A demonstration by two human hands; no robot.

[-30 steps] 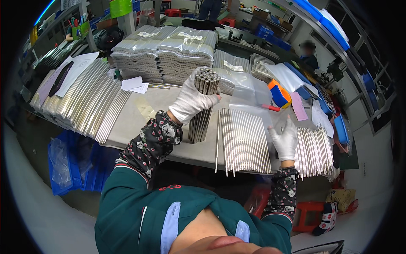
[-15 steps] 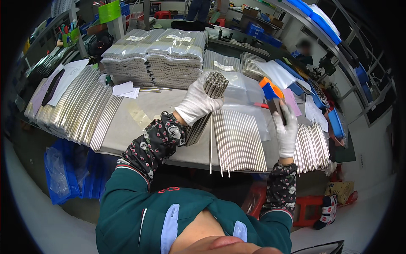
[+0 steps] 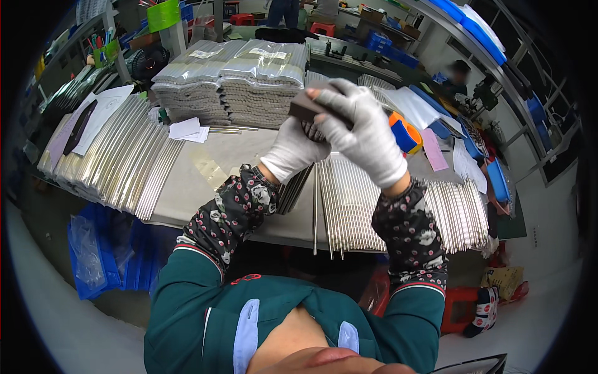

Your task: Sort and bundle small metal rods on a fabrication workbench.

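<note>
My left hand (image 3: 293, 149), in a white glove, is wrapped round a bundle of thin metal rods (image 3: 295, 192) standing tilted on the table. In my right hand (image 3: 364, 128), gloved with bare fingertips, is a dark brown rectangular block (image 3: 311, 107). It lies over the top ends of the bundle and hides most of them; whether it presses on them I cannot tell. Below my right wrist, a row of loose metal rods (image 3: 352, 209) is spread side by side on the table.
Bagged rod stacks (image 3: 261, 81) stand at the back. More rods lie at the left (image 3: 118, 162) and right (image 3: 458, 215). An orange-and-blue tape roll (image 3: 406, 134) sits beside a pink paper (image 3: 434, 149). Another person (image 3: 458, 75) is at the far right.
My right hand has swung left and up from beside the tape roll, carrying the dark block onto the top of the rod bundle. My left hand keeps its hold in nearly the same place.
</note>
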